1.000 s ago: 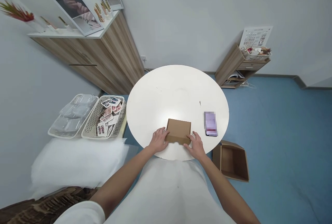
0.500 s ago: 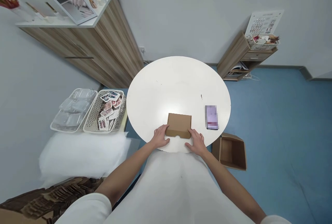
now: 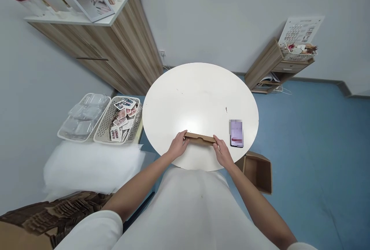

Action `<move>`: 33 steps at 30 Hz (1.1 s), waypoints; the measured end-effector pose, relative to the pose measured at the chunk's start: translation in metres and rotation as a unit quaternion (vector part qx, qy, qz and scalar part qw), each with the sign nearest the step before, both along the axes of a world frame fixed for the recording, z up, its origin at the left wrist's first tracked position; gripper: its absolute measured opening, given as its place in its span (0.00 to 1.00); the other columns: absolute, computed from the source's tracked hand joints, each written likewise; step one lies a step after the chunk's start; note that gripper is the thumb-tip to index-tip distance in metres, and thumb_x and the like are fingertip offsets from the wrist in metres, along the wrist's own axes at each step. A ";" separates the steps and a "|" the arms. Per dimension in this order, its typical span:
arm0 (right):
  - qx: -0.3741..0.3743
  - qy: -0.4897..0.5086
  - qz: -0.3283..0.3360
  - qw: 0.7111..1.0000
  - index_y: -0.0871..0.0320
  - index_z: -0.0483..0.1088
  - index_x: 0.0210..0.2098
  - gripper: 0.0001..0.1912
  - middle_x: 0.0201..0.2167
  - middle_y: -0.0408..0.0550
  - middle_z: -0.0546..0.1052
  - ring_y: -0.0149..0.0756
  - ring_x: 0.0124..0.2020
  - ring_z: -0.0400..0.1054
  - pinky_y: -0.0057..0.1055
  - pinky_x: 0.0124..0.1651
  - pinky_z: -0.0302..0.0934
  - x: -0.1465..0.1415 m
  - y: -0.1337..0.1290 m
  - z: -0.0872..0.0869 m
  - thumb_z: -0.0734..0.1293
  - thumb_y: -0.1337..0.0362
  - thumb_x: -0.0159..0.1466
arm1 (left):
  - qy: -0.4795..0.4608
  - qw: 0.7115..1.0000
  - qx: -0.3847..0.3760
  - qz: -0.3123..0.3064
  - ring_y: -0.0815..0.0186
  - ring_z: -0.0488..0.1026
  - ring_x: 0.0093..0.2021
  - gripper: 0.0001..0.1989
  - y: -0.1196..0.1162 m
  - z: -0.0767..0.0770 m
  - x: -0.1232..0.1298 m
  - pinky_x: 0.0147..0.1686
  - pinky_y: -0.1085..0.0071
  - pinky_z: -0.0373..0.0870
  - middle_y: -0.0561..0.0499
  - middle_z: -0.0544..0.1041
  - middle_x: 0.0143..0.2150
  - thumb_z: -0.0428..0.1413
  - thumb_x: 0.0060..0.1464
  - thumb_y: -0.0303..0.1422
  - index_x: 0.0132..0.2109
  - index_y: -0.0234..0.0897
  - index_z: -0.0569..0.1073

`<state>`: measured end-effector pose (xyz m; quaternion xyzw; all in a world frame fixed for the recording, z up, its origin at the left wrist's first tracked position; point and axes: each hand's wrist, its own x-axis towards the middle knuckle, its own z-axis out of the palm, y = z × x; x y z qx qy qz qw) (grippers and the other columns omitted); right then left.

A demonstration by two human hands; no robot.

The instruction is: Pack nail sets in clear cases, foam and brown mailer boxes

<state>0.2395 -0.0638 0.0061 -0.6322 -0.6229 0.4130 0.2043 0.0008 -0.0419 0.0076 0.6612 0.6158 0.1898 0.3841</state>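
A small brown cardboard box [image 3: 200, 138] is tilted up near the front of the round white table [image 3: 199, 88], so I see a narrow side with a notch in its edge. My left hand [image 3: 178, 145] grips its left end, thumb below and fingers at the upper corner. Around the right end my right hand [image 3: 222, 151] is closed in the same way. The box's broad faces are mostly turned out of sight. To the right of my right hand a phone [image 3: 236, 133] with a blurred purple screen lies on the table.
Left of the table stand a white basket of nail-set cards [image 3: 118, 120] and a basket of clear plastic packs [image 3: 83, 117]. White packing sheets [image 3: 92, 165] and stacked flat cardboard [image 3: 66, 211] lie nearer. An open carton [image 3: 257, 173] sits on the floor at right.
The box lay flat with its lid facing up and my hands at its sides. It is now tipped up, with both hands gripping its ends. The view has shifted slightly.
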 end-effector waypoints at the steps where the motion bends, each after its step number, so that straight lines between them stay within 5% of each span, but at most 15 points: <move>1: -0.003 -0.003 -0.010 1.000 0.48 0.50 0.58 0.24 0.39 0.48 0.65 0.38 0.43 0.61 0.40 0.48 0.56 -0.001 0.003 -0.001 0.48 0.53 0.63 | 0.007 1.000 -0.006 0.002 0.63 0.67 0.40 0.22 0.003 -0.001 0.001 0.42 0.64 0.64 0.44 0.65 0.46 0.43 0.56 0.38 0.58 0.40 0.54; 10: 0.001 -0.008 -0.050 0.999 0.53 0.60 0.54 0.25 0.32 0.48 0.66 0.38 0.38 0.63 0.38 0.45 0.57 -0.002 0.021 0.004 0.50 0.50 0.62 | 0.091 0.996 0.019 -0.005 0.61 0.65 0.38 0.24 0.013 0.004 0.004 0.37 0.66 0.64 0.47 0.65 0.37 0.47 0.53 0.36 0.57 0.37 0.57; 19: -0.016 0.033 -0.062 0.997 0.51 0.61 0.53 0.26 0.32 0.46 0.68 0.38 0.36 0.63 0.38 0.42 0.58 -0.002 0.019 0.006 0.55 0.49 0.59 | 0.032 0.999 0.018 0.000 0.62 0.65 0.37 0.24 0.012 0.008 0.000 0.38 0.66 0.64 0.48 0.67 0.37 0.48 0.52 0.38 0.56 0.39 0.59; 26: -0.050 0.102 -0.084 0.990 0.52 0.65 0.50 0.26 0.34 0.47 0.68 0.38 0.38 0.64 0.39 0.44 0.58 0.000 0.014 0.005 0.57 0.47 0.57 | -0.045 0.997 -0.027 0.059 0.64 0.66 0.41 0.22 0.013 0.013 -0.004 0.42 0.67 0.63 0.49 0.69 0.38 0.38 0.57 0.44 0.50 0.42 0.68; 33: -0.083 0.169 -0.125 0.974 0.52 0.66 0.49 0.25 0.41 0.48 0.68 0.36 0.42 0.63 0.36 0.46 0.58 0.000 0.015 0.001 0.60 0.48 0.56 | -0.091 0.991 -0.060 0.083 0.65 0.66 0.43 0.20 0.015 0.007 -0.008 0.44 0.69 0.63 0.49 0.70 0.44 0.44 0.54 0.44 0.49 0.40 0.68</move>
